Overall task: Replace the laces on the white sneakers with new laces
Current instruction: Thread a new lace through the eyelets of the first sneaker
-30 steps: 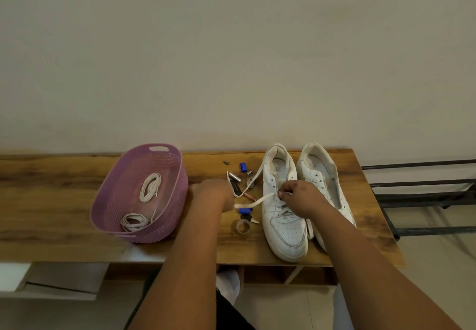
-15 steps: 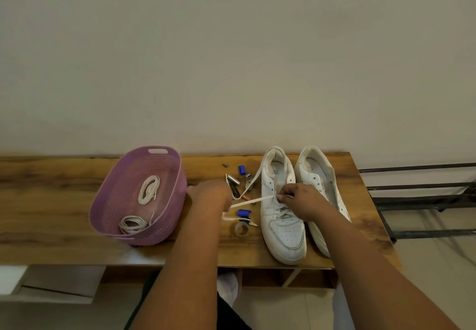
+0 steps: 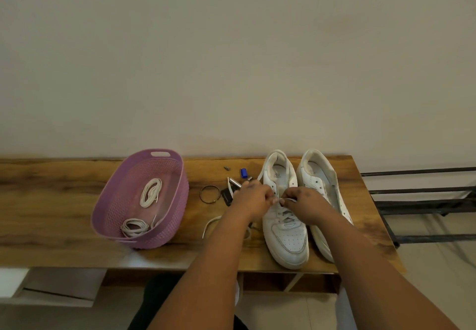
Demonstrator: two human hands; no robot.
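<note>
My left hand (image 3: 253, 198) and right hand (image 3: 305, 202) meet over the lace-up front of the left-hand sneaker (image 3: 284, 216), fingertips nearly touching. Both sets of fingers are curled — each pinches a short stretch of the white lace (image 3: 283, 200) just above the eyelets. Below my hands a few lace crossings sit threaded toward the toe. The loose end of the lace (image 3: 210, 224) trails out under my left wrist onto the wooden table (image 3: 51, 200). Just beyond my right hand stands the second sneaker (image 3: 322, 182), touching the first, its visible eyelets without lace. To the outside of my left hand lie a ring-shaped band (image 3: 210, 194), a small blue piece (image 3: 244, 172) and some metal bits I cannot identify. Farther that way sits a purple basket (image 3: 167, 216) — two coiled laces (image 3: 150, 192) lie inside it.
</note>
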